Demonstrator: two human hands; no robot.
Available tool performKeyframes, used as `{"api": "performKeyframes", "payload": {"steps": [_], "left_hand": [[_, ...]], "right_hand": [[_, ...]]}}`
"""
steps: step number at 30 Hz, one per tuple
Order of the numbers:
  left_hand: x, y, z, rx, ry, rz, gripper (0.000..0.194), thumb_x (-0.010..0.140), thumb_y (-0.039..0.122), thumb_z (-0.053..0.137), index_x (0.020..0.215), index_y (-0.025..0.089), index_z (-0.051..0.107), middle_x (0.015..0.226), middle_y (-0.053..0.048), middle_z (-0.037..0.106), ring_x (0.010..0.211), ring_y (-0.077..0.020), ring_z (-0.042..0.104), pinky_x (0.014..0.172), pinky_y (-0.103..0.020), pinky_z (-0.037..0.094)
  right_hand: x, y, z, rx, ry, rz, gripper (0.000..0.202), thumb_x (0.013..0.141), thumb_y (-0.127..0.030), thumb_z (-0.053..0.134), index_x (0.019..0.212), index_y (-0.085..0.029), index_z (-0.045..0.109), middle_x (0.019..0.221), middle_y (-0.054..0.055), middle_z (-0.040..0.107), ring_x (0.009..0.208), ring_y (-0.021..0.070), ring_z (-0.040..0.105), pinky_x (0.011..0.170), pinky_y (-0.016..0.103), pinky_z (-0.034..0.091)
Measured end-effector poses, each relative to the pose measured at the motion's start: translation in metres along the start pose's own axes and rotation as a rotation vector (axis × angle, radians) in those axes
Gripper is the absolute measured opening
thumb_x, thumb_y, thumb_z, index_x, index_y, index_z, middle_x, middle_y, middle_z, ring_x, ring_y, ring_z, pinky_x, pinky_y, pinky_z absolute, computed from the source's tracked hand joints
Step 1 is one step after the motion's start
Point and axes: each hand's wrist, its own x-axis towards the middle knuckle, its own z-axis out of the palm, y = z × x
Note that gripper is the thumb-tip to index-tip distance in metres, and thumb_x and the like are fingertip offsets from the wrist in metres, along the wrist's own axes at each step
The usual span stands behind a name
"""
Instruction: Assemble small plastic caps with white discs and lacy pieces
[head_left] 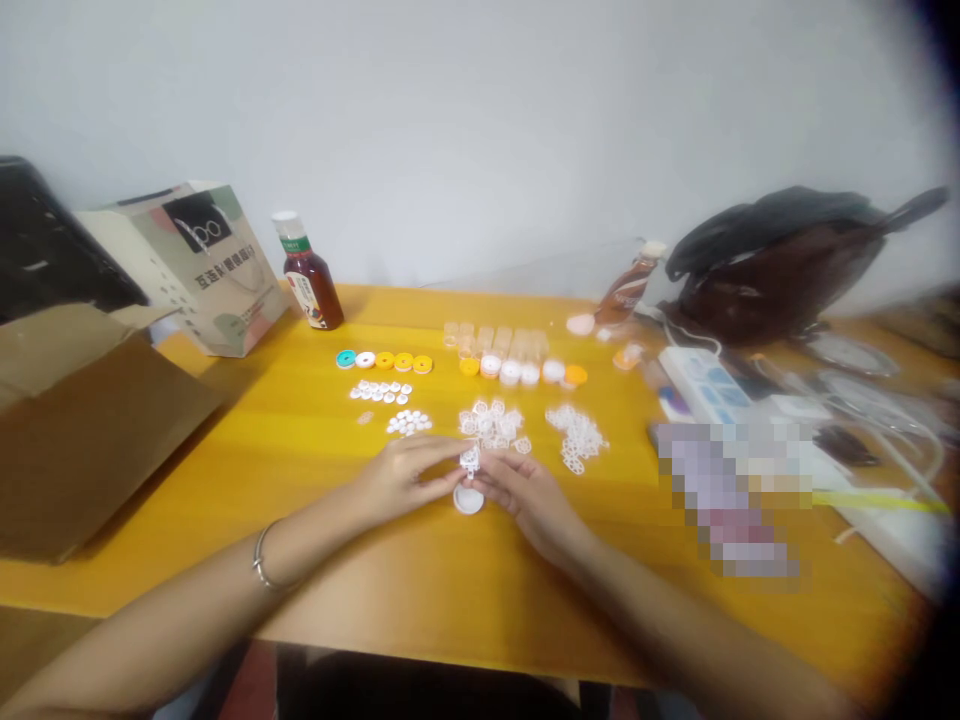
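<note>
Between my fingertips is a small white plastic part with openings in it. My left hand pinches it from the left, and my right hand grips it from the other side. Just below the fingers, a round white cap-like piece lies on the table. Beyond my hands is a heap of white openwork pieces, with another pile of flat translucent pieces to its right. Small white discs lie in a group beyond my left hand. Motion blur hides finer detail.
A row of coloured round caps, more caps and clear cups stand farther back. A sauce bottle and cardboard box are left. A cola bottle, power strip and dark bag are right.
</note>
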Motion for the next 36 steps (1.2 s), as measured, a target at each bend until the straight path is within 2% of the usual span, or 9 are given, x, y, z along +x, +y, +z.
{"api": "performKeyframes", "payload": {"steps": [8, 16, 20, 26, 30, 36], "left_hand": [[0.001, 0.002, 0.000, 0.026, -0.029, 0.013, 0.035, 0.081, 0.018, 0.054, 0.116, 0.017, 0.054, 0.103, -0.010, 0.065, 0.093, -0.0162, 0.062, 0.082, -0.030, 0.051], [0.000, 0.001, 0.002, -0.050, -0.032, -0.045, 0.035, 0.081, 0.020, 0.055, 0.116, 0.019, 0.055, 0.106, -0.009, 0.064, 0.095, -0.0163, 0.061, 0.084, -0.031, 0.050], [0.002, 0.006, 0.003, -0.178, -0.018, -0.185, 0.030, 0.080, 0.023, 0.056, 0.110, 0.019, 0.059, 0.105, -0.008, 0.065, 0.093, -0.0169, 0.062, 0.084, -0.032, 0.050], [0.007, 0.009, 0.009, -0.372, 0.067, -0.473, 0.018, 0.077, 0.025, 0.060, 0.090, 0.014, 0.065, 0.086, -0.007, 0.069, 0.076, -0.0155, 0.065, 0.071, -0.028, 0.053], [0.008, 0.010, 0.010, -0.498, 0.077, -0.516, 0.018, 0.076, 0.023, 0.060, 0.090, 0.013, 0.063, 0.084, -0.007, 0.068, 0.074, -0.0140, 0.064, 0.073, -0.028, 0.053], [0.007, 0.013, 0.011, -0.466, 0.105, -0.508, 0.018, 0.075, 0.024, 0.061, 0.090, 0.013, 0.063, 0.084, -0.007, 0.068, 0.075, -0.0139, 0.063, 0.074, -0.029, 0.053]], "right_hand": [[0.002, 0.002, -0.002, -0.011, 0.000, -0.010, 0.022, 0.068, -0.037, 0.068, 0.077, -0.017, 0.069, 0.077, 0.003, 0.070, 0.073, 0.0120, 0.065, 0.082, 0.027, 0.048], [0.000, -0.001, 0.003, -0.083, 0.065, -0.037, 0.019, 0.063, -0.033, 0.073, 0.074, -0.018, 0.069, 0.077, 0.001, 0.070, 0.068, 0.0118, 0.064, 0.080, 0.029, 0.050], [0.001, 0.000, 0.002, -0.102, 0.060, -0.044, 0.021, 0.063, -0.035, 0.072, 0.075, -0.017, 0.069, 0.078, 0.002, 0.070, 0.069, 0.0131, 0.065, 0.080, 0.031, 0.050], [0.003, 0.005, -0.001, -0.107, 0.067, -0.042, 0.021, 0.062, -0.034, 0.073, 0.074, -0.018, 0.069, 0.073, 0.001, 0.069, 0.067, 0.0126, 0.064, 0.079, 0.031, 0.051], [0.002, 0.003, 0.001, -0.189, 0.080, -0.088, 0.022, 0.062, -0.036, 0.072, 0.073, -0.018, 0.069, 0.070, 0.001, 0.069, 0.063, 0.0131, 0.063, 0.074, 0.031, 0.052], [-0.002, -0.001, 0.005, -0.321, 0.072, -0.168, 0.021, 0.064, -0.040, 0.069, 0.073, -0.020, 0.069, 0.065, 0.000, 0.067, 0.062, 0.0144, 0.062, 0.068, 0.031, 0.051]]}}
